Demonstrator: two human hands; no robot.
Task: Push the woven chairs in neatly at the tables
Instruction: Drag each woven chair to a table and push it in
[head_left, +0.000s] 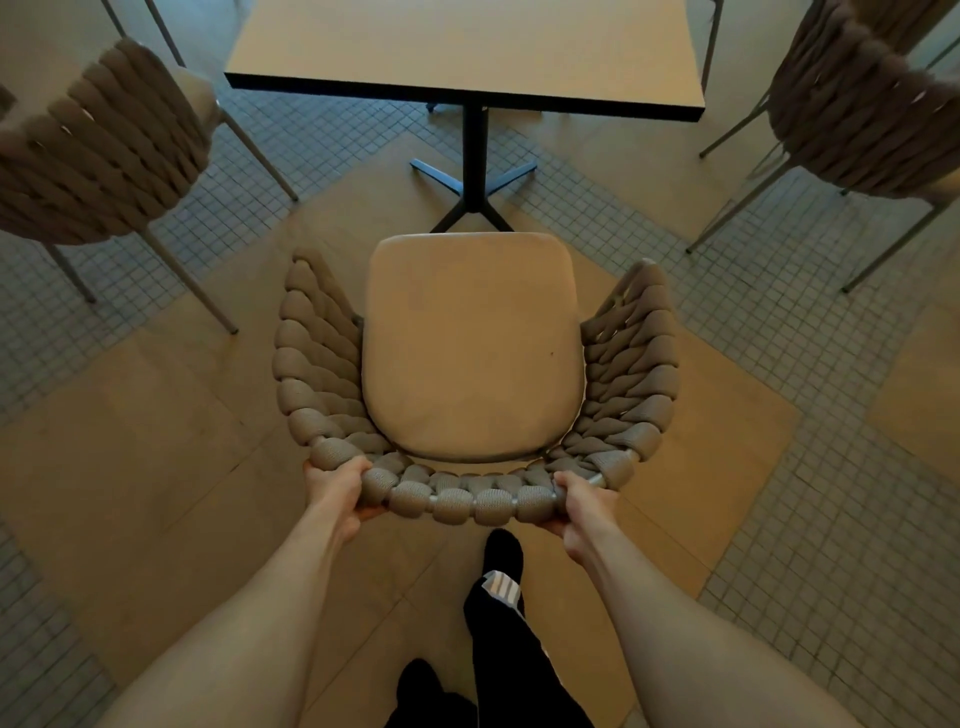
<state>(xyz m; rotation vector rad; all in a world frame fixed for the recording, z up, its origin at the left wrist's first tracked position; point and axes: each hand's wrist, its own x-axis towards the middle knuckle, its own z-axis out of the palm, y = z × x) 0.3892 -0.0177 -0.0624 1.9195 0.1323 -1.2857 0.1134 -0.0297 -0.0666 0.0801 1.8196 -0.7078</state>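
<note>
With the left hand and right hand each curled in a firm grip round the chair back's top rail, push evenly so the seat slides squarely under the table, straddling its post.

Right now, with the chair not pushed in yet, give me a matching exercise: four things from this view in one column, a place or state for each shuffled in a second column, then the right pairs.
Things:
1. middle woven chair
2. table
3. left hand
4. right hand

Places or states:
A. stands on a dark pedestal with splayed feet
B. grips the backrest rim near its right end
C. seat still short of the tabletop edge
D. grips the backrest rim near its left end

Pairs: 1-C, 2-A, 3-D, 4-B
</note>
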